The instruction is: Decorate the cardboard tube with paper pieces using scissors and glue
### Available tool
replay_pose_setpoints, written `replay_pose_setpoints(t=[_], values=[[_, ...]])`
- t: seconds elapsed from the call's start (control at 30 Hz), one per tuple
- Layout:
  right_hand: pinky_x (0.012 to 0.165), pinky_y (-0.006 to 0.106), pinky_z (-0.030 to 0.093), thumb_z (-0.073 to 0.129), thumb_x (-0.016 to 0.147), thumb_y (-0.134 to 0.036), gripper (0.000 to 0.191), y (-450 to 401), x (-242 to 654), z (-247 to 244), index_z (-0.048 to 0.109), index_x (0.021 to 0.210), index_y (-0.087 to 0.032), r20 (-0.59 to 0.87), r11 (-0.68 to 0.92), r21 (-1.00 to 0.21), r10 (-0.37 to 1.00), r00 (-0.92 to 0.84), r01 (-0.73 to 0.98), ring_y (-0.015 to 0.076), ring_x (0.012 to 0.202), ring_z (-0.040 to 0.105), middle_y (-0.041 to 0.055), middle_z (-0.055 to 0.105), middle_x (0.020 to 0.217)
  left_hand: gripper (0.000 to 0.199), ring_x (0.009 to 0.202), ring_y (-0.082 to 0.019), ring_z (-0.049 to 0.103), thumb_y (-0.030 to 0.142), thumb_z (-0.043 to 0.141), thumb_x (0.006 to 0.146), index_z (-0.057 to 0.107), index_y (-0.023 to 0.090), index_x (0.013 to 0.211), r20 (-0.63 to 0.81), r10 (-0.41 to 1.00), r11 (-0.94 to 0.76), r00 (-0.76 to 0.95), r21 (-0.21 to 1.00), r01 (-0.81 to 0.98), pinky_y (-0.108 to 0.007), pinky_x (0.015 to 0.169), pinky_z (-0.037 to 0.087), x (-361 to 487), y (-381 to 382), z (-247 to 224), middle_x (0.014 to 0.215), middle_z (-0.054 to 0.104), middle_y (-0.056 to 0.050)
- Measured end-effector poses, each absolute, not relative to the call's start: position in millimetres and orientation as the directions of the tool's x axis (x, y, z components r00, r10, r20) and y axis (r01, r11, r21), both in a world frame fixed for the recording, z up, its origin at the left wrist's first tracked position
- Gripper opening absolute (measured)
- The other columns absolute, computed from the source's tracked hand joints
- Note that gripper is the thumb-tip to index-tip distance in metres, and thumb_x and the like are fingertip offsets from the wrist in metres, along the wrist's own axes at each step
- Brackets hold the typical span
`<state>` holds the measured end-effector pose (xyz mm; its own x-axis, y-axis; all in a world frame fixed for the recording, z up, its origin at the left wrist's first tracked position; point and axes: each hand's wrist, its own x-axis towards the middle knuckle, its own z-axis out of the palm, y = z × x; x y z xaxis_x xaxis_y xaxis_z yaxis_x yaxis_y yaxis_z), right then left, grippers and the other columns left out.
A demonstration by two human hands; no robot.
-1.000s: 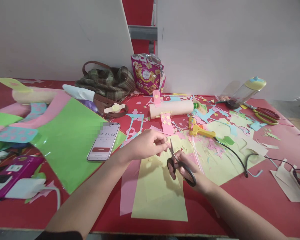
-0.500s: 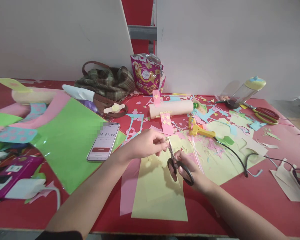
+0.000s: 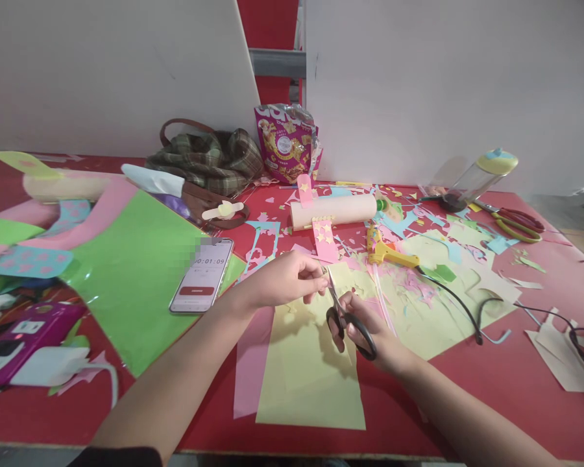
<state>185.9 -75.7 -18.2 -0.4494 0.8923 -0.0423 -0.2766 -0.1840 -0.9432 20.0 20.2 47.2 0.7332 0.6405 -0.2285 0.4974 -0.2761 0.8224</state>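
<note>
Purple device (image 3: 48,331): one, at the far left, with one white block (image 3: 53,366) in front.
Green sheet (image 3: 126,272): one large; one phone (image 3: 209,279) lies on it, showing 00:01:09.
Pink sheet (image 3: 248,383): one, partly beneath the yellow sheet.
Left hand (image 3: 292,279): finger and thumb are pinched narrow on a small scrap (image 3: 324,270), its shape mostly hidden. If the grip slips, this scrap could fall and be lost, because many similar cuttings lie around; I count one scrap.
Yellow sheet (image 3: 311,402): at least one below the hands; the layers are hard to separate.
Scissors (image 3: 336,300): one pair, just beside the left fingertips. A finger could be nicked, because the blades point so near; how wide they stand, I cannot tell.
Tube (image 3: 343,211): one, lying behind the hands, with two pink tabs (image 3: 326,241). It could roll if bumped, being round.
Right hand (image 3: 384,340): curled around the black handles.
Glue gun (image 3: 394,254): one, on the cuttings. A sleeve or arm catching its cord (image 3: 460,299) could drag it; whether it is hot, I cannot tell.
Bottle (image 3: 481,181): one, tilted in view.
</note>
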Motion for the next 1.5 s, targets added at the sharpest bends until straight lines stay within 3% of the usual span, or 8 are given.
replay_pose_setpoints(t=[0.43,0.9,1.3,1.5], values=[[0.055,0.028,0.032,0.050,0.075,-0.044,0.027,-75.7,183.9,-15.0,0.033,0.079,-0.023,-0.016,-0.154,-0.937,0.915,-0.403,-0.312,0.0114,0.055,0.042,-0.0011,0.043,0.071,0.027,0.054,-0.009,0.046,0.028,0.045,0.074,0.052,0.014,0.052,-0.193,0.654,-0.125,0.731,0.926,0.356,-0.021,0.058,0.036,28.3,15.7,44.9,0.051,0.051,0.001],[0.055,0.027,0.031,0.049,0.077,-0.042,0.024,-75.7,184.3,-13.8,0.036,0.080,-0.022,-0.005,-0.116,-0.943,0.943,-0.334,-0.313,0.0124,0.058,0.042,0.0014,0.048,0.075,0.027,0.063,-0.011,0.052,0.026,0.044,0.074,0.052,0.015,0.050,-0.140,0.719,0.001,0.680,0.980,0.201,-0.024,0.070,0.039,40.3,6.2,33.4,0.053,0.052,0.001],[0.057,0.029,0.035,0.046,0.078,-0.042,0.022,-77.9,183.5,-16.9,0.035,0.080,-0.023,0.000,-0.070,-0.962,0.966,-0.258,-0.263,0.0150,0.062,0.046,0.0019,0.048,0.075,0.027,0.042,-0.008,0.052,0.024,0.037,0.077,0.040,0.016,0.051,-0.160,0.758,0.144,0.632,0.987,0.078,-0.022,0.049,0.039,53.6,-11.8,28.8,0.046,0.048,0.005],[0.057,0.029,0.036,0.046,0.077,-0.045,0.024,-77.9,182.9,-15.8,0.035,0.080,-0.023,-0.002,-0.052,-0.976,0.973,-0.230,-0.213,0.0153,0.062,0.045,0.0013,0.047,0.074,0.025,0.040,-0.006,0.047,0.020,0.037,0.075,0.034,0.017,0.050,-0.155,0.811,0.118,0.564,0.988,0.102,-0.020,0.044,0.038,59.6,-16.8,27.1,0.046,0.044,0.005]])
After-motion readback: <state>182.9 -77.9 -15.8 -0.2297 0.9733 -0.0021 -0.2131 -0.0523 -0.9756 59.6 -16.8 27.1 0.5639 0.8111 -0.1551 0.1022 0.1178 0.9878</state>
